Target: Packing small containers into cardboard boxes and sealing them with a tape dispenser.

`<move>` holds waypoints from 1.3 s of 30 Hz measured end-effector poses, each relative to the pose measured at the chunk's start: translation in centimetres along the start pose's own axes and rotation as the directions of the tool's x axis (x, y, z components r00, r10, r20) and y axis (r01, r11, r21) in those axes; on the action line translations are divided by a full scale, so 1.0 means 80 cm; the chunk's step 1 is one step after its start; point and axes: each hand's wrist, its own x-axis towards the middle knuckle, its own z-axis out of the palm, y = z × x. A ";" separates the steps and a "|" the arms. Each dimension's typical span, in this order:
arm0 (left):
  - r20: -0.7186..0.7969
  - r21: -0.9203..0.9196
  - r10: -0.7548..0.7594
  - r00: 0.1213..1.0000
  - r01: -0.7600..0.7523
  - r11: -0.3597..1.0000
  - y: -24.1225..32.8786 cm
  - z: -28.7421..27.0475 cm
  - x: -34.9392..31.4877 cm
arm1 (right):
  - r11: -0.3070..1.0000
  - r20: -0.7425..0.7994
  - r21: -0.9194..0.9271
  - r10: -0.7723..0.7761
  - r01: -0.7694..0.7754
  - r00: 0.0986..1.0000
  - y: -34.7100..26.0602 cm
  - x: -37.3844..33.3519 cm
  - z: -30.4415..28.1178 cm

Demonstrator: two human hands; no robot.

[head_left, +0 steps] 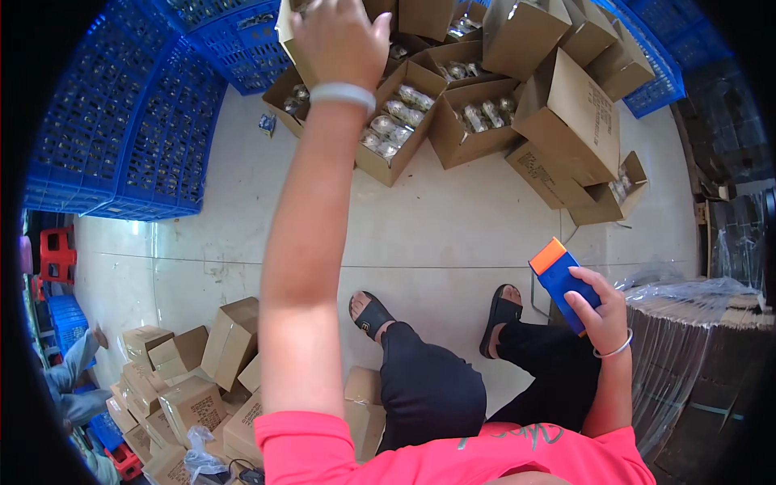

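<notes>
My left hand (343,40) reaches far forward to the top edge of the view, over a brown cardboard box (301,50). Its fingers curl at the box's rim and the thumb sticks out to the right; the fingertips are partly cut off. My right hand (598,311) is low at the right, closed round a flat blue block with an orange end (567,283). Just beyond my left wrist stand open cartons (390,171) filled with clear-wrapped shiny pieces (390,133). A similar open carton (465,153) sits to their right.
Blue plastic crates (121,129) are stacked at the left. Tilted cartons (570,121) lean together at the far right. Closed cartons (192,408) pile up at the lower left, near another person's leg (81,356). Plastic-wrapped flat cardboard (679,323) stands right of my right hand.
</notes>
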 end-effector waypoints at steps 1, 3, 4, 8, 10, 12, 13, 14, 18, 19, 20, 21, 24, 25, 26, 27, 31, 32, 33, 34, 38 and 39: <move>0.071 0.171 0.043 0.997 -0.055 0.984 0.012 0.010 0.020 | 1.000 -0.003 0.002 0.003 -0.003 1.000 0.001 -0.001 0.001; 0.717 0.206 -0.266 0.645 0.169 0.964 0.031 0.002 0.052 | 0.998 -0.023 -0.051 -0.032 0.031 0.999 0.008 0.002 -0.001; 0.673 0.250 -0.289 0.681 0.158 0.955 0.013 0.030 0.037 | 0.998 -0.024 -0.050 -0.038 0.037 0.999 0.004 0.002 0.001; 0.683 0.278 -0.362 0.635 0.233 0.932 -0.020 0.064 0.026 | 0.999 -0.041 -0.029 -0.029 0.027 0.999 0.002 0.001 0.002; 0.634 0.245 -0.324 0.702 0.215 0.945 -0.038 0.061 0.025 | 1.000 0.010 -0.012 -0.004 0.004 1.000 -0.002 -0.002 -0.005; 0.584 0.168 -0.271 0.765 0.213 0.963 -0.062 0.040 0.021 | 1.000 0.007 -0.014 -0.006 0.007 1.000 -0.002 -0.003 -0.011; 0.571 0.118 -0.253 0.781 0.227 0.967 -0.071 0.024 0.019 | 1.000 0.011 -0.028 -0.007 0.007 1.000 -0.001 -0.003 -0.012; 0.554 0.022 -0.209 0.806 0.237 0.971 -0.067 0.007 0.017 | 1.000 -0.014 -0.023 0.003 -0.003 1.000 0.003 -0.003 -0.015; 0.599 -0.291 -0.115 0.793 0.349 0.891 -0.015 -0.126 0.025 | 1.000 -0.087 0.000 0.006 -0.006 0.996 0.014 0.001 -0.019; 0.668 -0.377 -0.106 0.737 0.457 0.806 0.005 -0.150 0.024 | 0.999 -0.117 0.017 0.052 -0.050 0.992 0.019 0.002 -0.021; 0.710 -0.425 -0.059 0.702 0.494 0.759 0.020 -0.173 0.027 | 0.997 -0.145 0.051 0.063 -0.056 0.987 0.022 0.001 -0.023; 0.747 -0.463 -0.010 0.665 0.531 0.710 0.033 -0.190 0.027 | 0.997 -0.150 0.052 0.059 -0.052 0.987 0.024 0.000 -0.024; 0.845 -0.519 0.268 0.464 0.589 0.619 0.053 -0.199 -0.001 | 0.991 -0.279 0.132 0.069 -0.033 0.958 0.032 -0.003 -0.024; 0.846 -0.533 0.347 0.405 0.606 0.591 0.061 -0.189 -0.024 | 0.990 -0.298 0.129 0.091 -0.055 0.950 0.034 -0.005 -0.025; 0.845 -0.534 0.390 0.365 0.585 0.610 0.068 -0.182 -0.047 | 0.989 -0.313 0.128 0.109 -0.072 0.943 0.033 -0.005 -0.026; 0.843 -0.536 0.430 0.323 0.564 0.628 0.075 -0.179 -0.068 | 0.986 -0.313 0.146 0.122 -0.079 0.942 0.030 -0.004 -0.027; 0.779 -0.611 0.583 0.229 0.485 0.626 0.119 -0.179 -0.118 | 0.995 -0.351 0.067 0.087 -0.067 0.932 0.047 0.009 -0.028; 0.612 -0.791 0.709 0.350 0.278 0.545 0.125 -0.179 -0.136 | 0.996 -0.347 0.063 0.086 -0.068 0.934 0.051 0.009 -0.028; 0.406 -0.903 0.810 0.423 0.050 0.427 0.129 -0.179 -0.157 | 0.997 -0.343 0.041 0.070 -0.059 0.937 0.054 0.013 -0.029; 0.408 -0.905 0.840 0.358 0.037 0.424 0.128 -0.188 -0.178 | 0.995 -0.315 0.033 0.096 -0.090 0.944 0.055 0.016 -0.029; 0.504 -0.850 0.854 0.131 -0.101 0.517 0.074 -0.197 -0.310 | 0.970 -0.100 -0.190 0.132 -0.149 0.986 0.074 0.026 -0.022; 0.537 -0.819 0.812 0.231 -0.090 0.567 0.045 -0.193 -0.337 | 0.928 0.021 -0.325 0.199 -0.181 0.980 0.085 0.030 -0.017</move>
